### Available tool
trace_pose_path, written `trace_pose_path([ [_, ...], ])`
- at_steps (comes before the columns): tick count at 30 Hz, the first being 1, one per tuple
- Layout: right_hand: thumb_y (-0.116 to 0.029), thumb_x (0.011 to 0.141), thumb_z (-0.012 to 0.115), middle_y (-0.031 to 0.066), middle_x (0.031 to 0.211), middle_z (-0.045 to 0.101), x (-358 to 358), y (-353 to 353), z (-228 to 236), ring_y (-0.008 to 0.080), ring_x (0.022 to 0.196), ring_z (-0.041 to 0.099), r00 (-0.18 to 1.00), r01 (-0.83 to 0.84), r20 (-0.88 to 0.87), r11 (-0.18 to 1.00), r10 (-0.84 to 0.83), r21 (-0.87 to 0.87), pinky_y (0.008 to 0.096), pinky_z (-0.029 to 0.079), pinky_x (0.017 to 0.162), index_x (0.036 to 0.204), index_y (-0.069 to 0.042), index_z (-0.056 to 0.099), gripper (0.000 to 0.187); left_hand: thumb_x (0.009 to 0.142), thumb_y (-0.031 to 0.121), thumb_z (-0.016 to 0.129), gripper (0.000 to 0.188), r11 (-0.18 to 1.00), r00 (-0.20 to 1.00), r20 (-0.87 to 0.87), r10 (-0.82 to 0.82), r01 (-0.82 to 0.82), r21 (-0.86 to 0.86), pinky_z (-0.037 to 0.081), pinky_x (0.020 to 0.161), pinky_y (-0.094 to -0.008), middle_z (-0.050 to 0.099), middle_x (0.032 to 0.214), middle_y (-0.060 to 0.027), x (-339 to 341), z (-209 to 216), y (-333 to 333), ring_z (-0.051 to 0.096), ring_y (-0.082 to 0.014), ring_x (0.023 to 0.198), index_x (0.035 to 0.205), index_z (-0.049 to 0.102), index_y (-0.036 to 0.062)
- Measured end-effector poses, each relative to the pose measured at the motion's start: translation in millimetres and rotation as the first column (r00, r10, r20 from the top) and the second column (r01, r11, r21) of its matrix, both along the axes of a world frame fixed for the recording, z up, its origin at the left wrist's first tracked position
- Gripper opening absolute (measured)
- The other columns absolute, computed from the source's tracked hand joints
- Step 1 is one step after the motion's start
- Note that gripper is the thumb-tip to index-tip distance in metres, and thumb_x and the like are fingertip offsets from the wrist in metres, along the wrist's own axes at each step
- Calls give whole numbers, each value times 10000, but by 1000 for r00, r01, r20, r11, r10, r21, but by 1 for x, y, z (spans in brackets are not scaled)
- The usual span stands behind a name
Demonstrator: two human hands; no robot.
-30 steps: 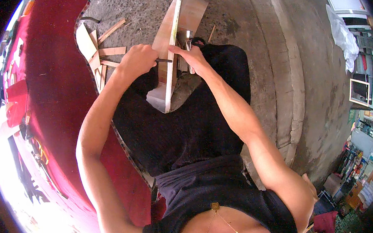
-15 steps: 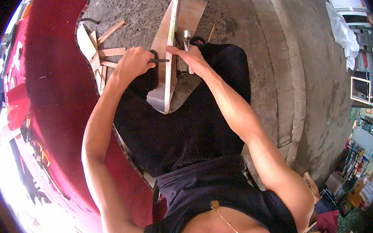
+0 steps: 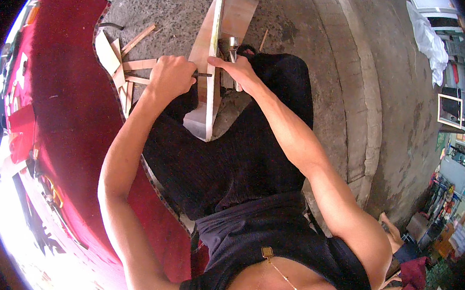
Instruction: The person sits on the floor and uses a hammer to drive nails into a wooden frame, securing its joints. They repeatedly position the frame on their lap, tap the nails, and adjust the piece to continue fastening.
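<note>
A long narrow board with a white edge [image 3: 211, 98] stands on edge between my knees, running away from me. My left hand [image 3: 171, 76] is closed around a dark tool, whose thin dark shaft [image 3: 203, 75] reaches to the board's left side; the fingers cover its handle. On the other side, my right hand [image 3: 238, 72] has its thumb on the board's edge. Its curled fingers are at a shiny metal cylindrical piece [image 3: 233, 43], partly hidden by the hand. Beneath the board lies a wide, thin brownish sheet [image 3: 240, 9].
Several wood offcuts [image 3: 140, 64] lie on the concrete floor at the left, beside a dark red cloth-covered surface [image 3: 73, 102]. A white plastic bag [image 3: 427, 42] and a small white frame [image 3: 450, 111] are at the far right. Another person's bare leg [image 3: 390, 228] shows at lower right.
My left hand has rolled over the tool's handle, and its knuckles have moved slightly right. The dark rounded part seen beside the fingers is now covered. My right hand and the board stay put.
</note>
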State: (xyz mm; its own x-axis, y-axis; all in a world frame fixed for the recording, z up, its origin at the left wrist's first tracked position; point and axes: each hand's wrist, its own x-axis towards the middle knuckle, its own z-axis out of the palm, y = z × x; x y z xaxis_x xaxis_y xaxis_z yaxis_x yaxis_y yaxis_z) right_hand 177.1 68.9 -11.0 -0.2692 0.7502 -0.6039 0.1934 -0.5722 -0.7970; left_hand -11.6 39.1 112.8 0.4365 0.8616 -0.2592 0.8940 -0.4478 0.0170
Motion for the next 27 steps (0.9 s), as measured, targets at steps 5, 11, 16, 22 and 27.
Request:
trace_pose_path([
  [5,-435,712,805,42,880,635,0,-2,4,130,772,586,1000,10,-29,1000,-9,21,293,459,666,984,-23,655,516,718,139,608,141,998,998,-34,51,-50,28,540,674,-466,650,697,-186,1,-8,0,671,-349,708,803,706,82],
  [11,-433,714,806,50,878,637,1,-1,0,132,777,586,1000,-2,14,1000,2,17,298,465,679,977,-19,653,514,690,154,628,160,992,991,49,123,-124,9,545,680,-461,657,707,-177,-8,-29,-2,672,-339,700,822,709,113],
  [16,-489,655,823,89,893,657,5,-1,12,160,794,611,998,39,-52,997,-36,65,320,484,686,959,-2,663,596,643,217,687,179,984,955,249,160,-175,39,540,668,-464,645,675,-166,-19,-57,-8,655,-342,661,802,702,135],
  [22,-513,576,865,120,911,681,15,4,46,200,817,647,981,173,58,972,-184,158,334,511,717,945,5,669,666,657,202,684,189,985,926,337,171,-156,-70,536,677,-441,651,698,-143,-22,-78,-8,655,-326,701,830,712,131],
  [27,-175,786,787,-25,761,598,41,3,73,76,638,570,960,221,-248,900,-132,376,248,481,624,923,-64,618,244,640,194,696,149,985,809,573,127,-172,24,514,593,-445,601,618,-174,-26,-109,-15,612,-359,590,737,657,88],
])
